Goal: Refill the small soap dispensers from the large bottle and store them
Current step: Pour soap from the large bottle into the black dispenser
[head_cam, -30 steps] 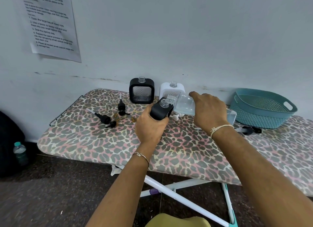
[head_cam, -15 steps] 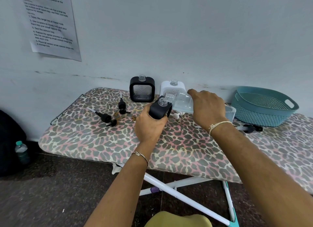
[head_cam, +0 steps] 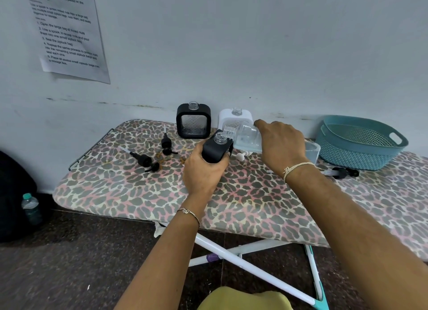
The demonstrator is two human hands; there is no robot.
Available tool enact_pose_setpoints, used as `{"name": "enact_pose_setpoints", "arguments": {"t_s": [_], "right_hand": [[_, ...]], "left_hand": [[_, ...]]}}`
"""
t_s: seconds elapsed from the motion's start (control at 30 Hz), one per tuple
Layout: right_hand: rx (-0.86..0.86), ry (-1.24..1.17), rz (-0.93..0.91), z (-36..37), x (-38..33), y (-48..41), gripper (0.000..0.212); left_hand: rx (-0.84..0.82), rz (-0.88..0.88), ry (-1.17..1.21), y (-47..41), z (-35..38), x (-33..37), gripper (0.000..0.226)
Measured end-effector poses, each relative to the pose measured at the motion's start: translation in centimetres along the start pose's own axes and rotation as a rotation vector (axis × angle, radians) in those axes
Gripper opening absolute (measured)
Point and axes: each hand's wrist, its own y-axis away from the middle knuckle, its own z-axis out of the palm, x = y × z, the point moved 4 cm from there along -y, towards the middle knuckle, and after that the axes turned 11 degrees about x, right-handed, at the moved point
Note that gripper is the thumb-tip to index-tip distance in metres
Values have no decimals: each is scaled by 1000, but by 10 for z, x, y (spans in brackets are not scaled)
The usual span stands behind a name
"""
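Counter [head_cam: 243,198]: leopard-print padded top on white folding legs, set against a pale wall. Left hand [head_cam: 203,170]: fingers and thumb wrapped round the held black dispenser [head_cam: 216,150], which is tilted, its open clear neck pointing up and to the right. Right hand [head_cam: 281,145]: fingers curled over the large bottle [head_cam: 247,137], a clear one lying nearly on its side with pale blue liquid pooled in it, its threaded mouth just beside the held dispenser's neck; whether liquid is running cannot be told. Second black dispenser [head_cam: 193,121] and white dispenser [head_cam: 234,118]: upright at the wall, side by side, both uncapped. Two black pump heads [head_cam: 143,159] [head_cam: 166,143]: lying on the counter left of the hands. White pump head [head_cam: 240,156]: under the large bottle. Third black pump head [head_cam: 341,172]: lying just in front of the teal basket [head_cam: 361,145] at the right. Printed sheet [head_cam: 67,34]: taped to the wall, upper left.
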Motion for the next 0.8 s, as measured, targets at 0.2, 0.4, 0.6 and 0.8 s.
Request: {"name": "enact_pose_setpoints", "arguments": {"t_s": [0.2, 0.4, 0.6, 0.8], "right_hand": [[-11, 3, -7, -1, -2, -1, 51], [-10, -8, -9, -1, -3, -2, 51], [-14, -5, -6, -2, -5, -3, 51], [-32, -9, -8, -3, -7, -3, 55]], "left_hand": [[-13, 33, 79, 1, 1, -4, 64], [-15, 39, 115, 0, -2, -7, 56], [-9, 45, 137, -4, -2, -9, 47], [-13, 35, 154, -6, -2, -12, 46]]}}
